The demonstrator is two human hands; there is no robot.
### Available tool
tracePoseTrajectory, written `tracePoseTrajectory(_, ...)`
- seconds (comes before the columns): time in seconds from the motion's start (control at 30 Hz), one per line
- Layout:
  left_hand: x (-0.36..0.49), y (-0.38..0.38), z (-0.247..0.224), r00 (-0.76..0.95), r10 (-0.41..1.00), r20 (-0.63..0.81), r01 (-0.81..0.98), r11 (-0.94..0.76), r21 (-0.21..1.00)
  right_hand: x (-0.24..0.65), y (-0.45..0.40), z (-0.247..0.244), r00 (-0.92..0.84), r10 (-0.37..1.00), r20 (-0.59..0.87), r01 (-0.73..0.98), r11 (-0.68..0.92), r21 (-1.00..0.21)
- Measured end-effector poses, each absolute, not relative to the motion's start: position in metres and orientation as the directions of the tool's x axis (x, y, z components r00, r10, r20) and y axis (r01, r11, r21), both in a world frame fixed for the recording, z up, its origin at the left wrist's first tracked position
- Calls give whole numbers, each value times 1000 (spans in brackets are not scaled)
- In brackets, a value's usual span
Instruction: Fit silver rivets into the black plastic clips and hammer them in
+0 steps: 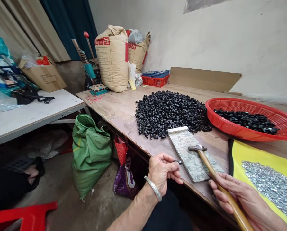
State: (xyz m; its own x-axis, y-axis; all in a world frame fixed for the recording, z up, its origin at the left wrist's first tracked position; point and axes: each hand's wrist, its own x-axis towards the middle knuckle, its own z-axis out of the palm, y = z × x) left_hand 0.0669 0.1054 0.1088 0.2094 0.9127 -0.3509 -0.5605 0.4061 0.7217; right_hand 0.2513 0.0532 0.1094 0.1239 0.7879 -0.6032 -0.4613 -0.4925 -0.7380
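Note:
Between thumb and fingertips, my left hand (164, 168) pinches a small black plastic part (178, 162) with a metal spot on it, just left of a grey stone slab (186, 154). My right hand (239, 192) is wrapped round the wooden handle of a hammer (209, 166), whose metal head lies over the slab. Beyond the slab spreads a large pile of black plastic parts (172, 112). Right of the hammer, many small metal washers (271, 183) lie on a yellow sheet (237, 154).
A red plastic basket (213, 118) with more black parts stands at the right. Toward the back are a hand press (89, 70), a paper sack (112, 61) and a red crate (155, 81). On the floor left of the table sits a green sack (90, 154), near a red stool (25, 218).

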Motion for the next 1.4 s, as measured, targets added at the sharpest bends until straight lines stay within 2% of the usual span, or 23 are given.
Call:
tracePoseTrajectory(0.17,80,120,111,223,917,-330,-466,397,791,252,52,119,66,802,-593,-527,-477,-704)
tracePoseTrajectory(0.33,91,131,107,190,927,-325,-323,371,870,256,57,130,8,757,-654,-580,-529,-620)
tracePoseTrajectory(0.43,94,133,104,165,924,-345,-272,379,884,254,58,131,46,733,-678,-542,-552,-634)
tracePoseTrajectory(0.53,97,133,102,154,914,-376,-241,403,883,248,51,131,140,771,-622,-404,-529,-746)
tracePoseTrajectory(0.63,99,134,102,143,903,-406,-199,428,881,245,39,130,210,833,-512,-178,-482,-858)
tracePoseTrajectory(0.7,100,135,101,147,902,-407,-194,430,882,248,33,129,269,880,-391,29,-413,-910)
tracePoseTrajectory(0.77,100,136,101,150,905,-398,-205,422,883,253,31,128,360,909,-210,270,-317,-909)
tracePoseTrajectory(0.87,99,137,100,156,905,-396,-217,423,880,257,32,125,415,909,28,563,-233,-793)
tracePoseTrajectory(1.0,99,136,103,153,903,-401,-204,426,881,251,35,114,336,929,155,754,-167,-635)
tracePoseTrajectory(1.2,98,135,106,146,904,-403,-175,424,888,242,32,100,244,913,328,920,-111,-375)
tracePoseTrajectory(1.4,99,137,98,177,894,-411,-169,439,882,236,27,128,152,832,534,959,8,-284)
